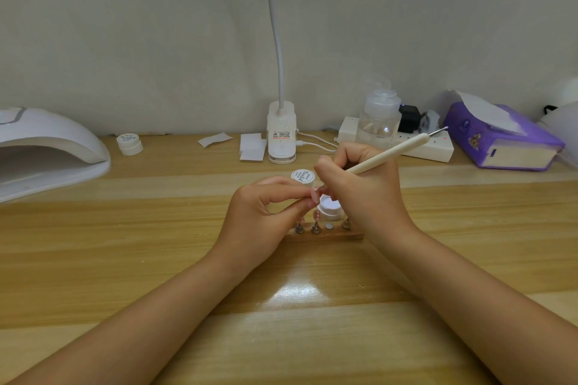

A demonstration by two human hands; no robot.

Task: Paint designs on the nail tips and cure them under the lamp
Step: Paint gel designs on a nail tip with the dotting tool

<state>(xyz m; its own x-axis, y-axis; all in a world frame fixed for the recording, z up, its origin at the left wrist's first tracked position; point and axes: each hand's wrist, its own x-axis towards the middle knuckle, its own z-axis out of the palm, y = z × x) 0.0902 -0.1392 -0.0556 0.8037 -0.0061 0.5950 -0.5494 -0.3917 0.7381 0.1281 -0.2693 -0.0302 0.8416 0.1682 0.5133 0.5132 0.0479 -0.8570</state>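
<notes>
Hands [312,197] meet: left pinches nail tip [315,194], right grips brush [387,152].

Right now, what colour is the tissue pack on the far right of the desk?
Purple, with a white tissue sticking out of the tissue pack; the head view shows it clearly.

Two bare forearms, no sleeves in view. The left hand [266,212] and right hand [366,194] wear no rings, watch, bracelets or gloves. Fingernails short and plain where visible.

Curing lamp [47,147] far left; tissue box [500,137] far right; open jar [330,208] behind nail stand [325,234].
</notes>
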